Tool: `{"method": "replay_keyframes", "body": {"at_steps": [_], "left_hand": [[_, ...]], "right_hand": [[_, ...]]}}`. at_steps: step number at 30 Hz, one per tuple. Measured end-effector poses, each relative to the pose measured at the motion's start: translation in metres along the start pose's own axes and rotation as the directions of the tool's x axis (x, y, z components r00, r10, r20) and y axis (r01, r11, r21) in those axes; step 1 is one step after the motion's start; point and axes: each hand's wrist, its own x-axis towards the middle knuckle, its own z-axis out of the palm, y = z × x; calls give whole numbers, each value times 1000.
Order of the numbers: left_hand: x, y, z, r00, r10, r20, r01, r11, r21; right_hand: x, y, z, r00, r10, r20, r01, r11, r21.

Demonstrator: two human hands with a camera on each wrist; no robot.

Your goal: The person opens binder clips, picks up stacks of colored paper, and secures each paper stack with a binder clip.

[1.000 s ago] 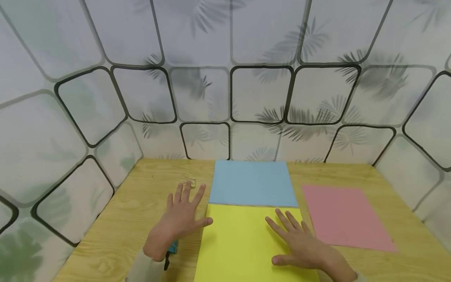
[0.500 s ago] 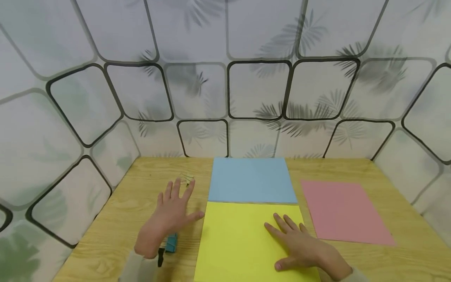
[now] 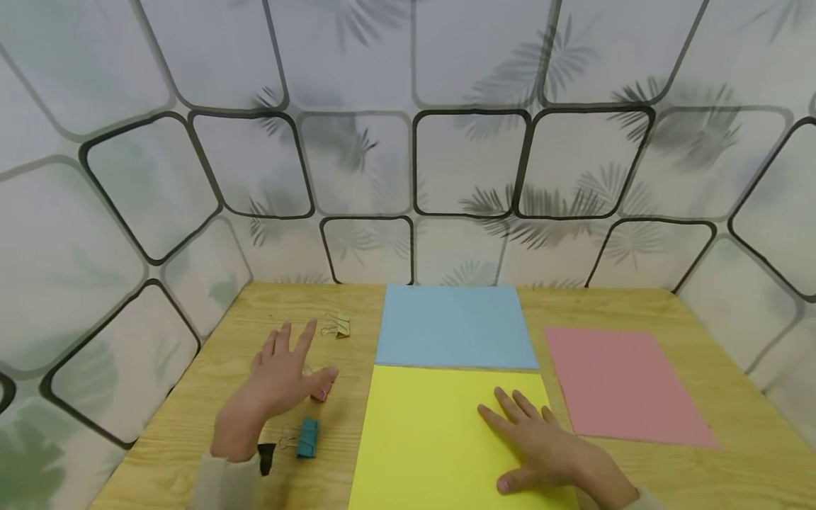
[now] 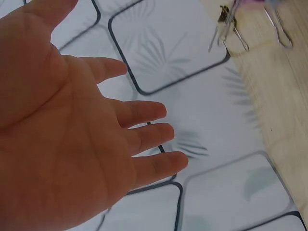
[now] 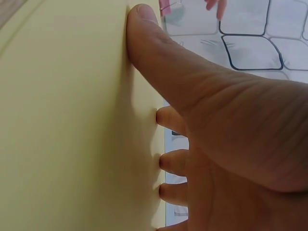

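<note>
My right hand (image 3: 542, 446) rests with spread fingers on the yellow sheet (image 3: 414, 439); in the right wrist view its thumb and fingertips touch the paper. My left hand (image 3: 274, 386) hovers above the wood on the left, fingers spread, holding nothing. Partly hidden by its thumb is a pink binder clip (image 3: 321, 392). Closer to me lies a teal binder clip (image 3: 307, 438), with a black binder clip (image 3: 266, 457) beside the left sleeve. Beyond the left fingertips sits a yellowish binder clip (image 3: 342, 326).
A blue sheet (image 3: 455, 326) lies at the back, bordering the yellow one. To the right is a pink sheet (image 3: 631, 386). The wooden table (image 3: 210, 397) meets a patterned wall covering (image 3: 357, 163) at the back and sides.
My left hand has moved left, away from the yellow sheet, uncovering the clips beneath it. My right hand has settled slightly on the yellow sheet; the sheets stay in place.
</note>
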Motion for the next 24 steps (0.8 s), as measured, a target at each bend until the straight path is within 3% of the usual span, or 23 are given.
{"method": "replay_keyframes", "body": {"at_steps": [10,24], "left_hand": [[2,-25,-11,997,-73,29,74,997,-28],[12,-35,7,983,-95,159,104,993,-49]], "right_hand": [[-4,4,-2,1000,13,-8,-13,1000,10],[-4,3,4,999,47,27,-49,997,64]]}}
